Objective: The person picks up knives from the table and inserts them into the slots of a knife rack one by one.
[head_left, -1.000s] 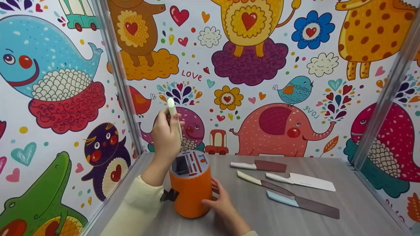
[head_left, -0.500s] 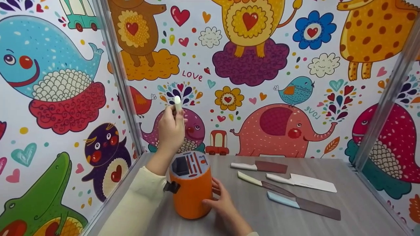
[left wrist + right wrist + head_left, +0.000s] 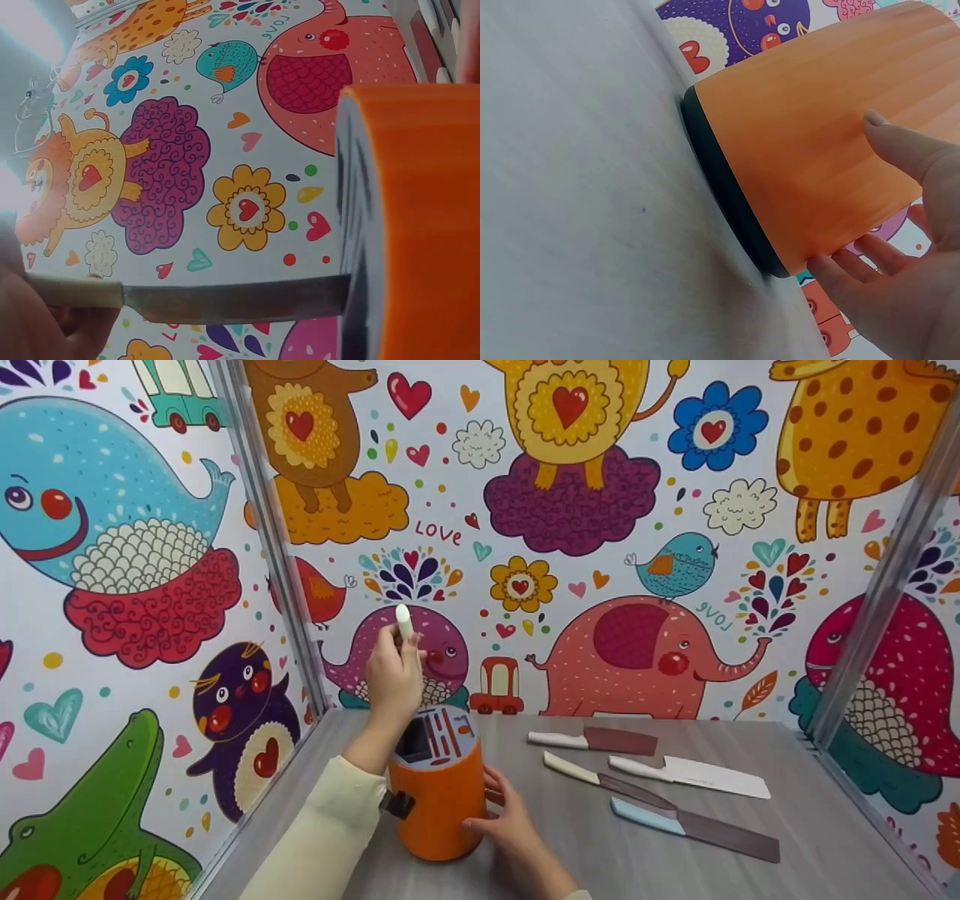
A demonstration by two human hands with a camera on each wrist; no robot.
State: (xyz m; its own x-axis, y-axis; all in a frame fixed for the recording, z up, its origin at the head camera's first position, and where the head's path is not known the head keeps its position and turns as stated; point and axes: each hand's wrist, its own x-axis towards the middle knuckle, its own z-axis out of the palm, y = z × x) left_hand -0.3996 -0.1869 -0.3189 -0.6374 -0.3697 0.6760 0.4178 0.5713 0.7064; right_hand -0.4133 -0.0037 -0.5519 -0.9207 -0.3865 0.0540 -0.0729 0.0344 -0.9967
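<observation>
My left hand [image 3: 395, 679] grips a knife by its cream handle [image 3: 405, 621] above the orange knife block [image 3: 439, 814]. The blade [image 3: 232, 301] points down, and its tip end meets the slotted top of the block in the left wrist view. In the head view the hand hides most of that blade. Red-edged slots and a wide dark opening show on the block's grey top [image 3: 457, 750]. My right hand [image 3: 514, 825] holds the block low on its right side, thumb in front and fingers round the back. The block stands upright on its black base [image 3: 724, 187].
Several knives lie on the grey table [image 3: 570, 847] to the right: a white-handled brown cleaver [image 3: 619, 740], a white cleaver [image 3: 716, 778], a cream-handled knife [image 3: 571, 768] and a blue-handled knife [image 3: 731, 835]. Cartoon-printed panels [image 3: 600, 577] enclose the table's back and sides.
My left hand rose with the knife and shifted a little right, then came down slightly over the block. My right hand stays on the block, and the knives on the table lie as before.
</observation>
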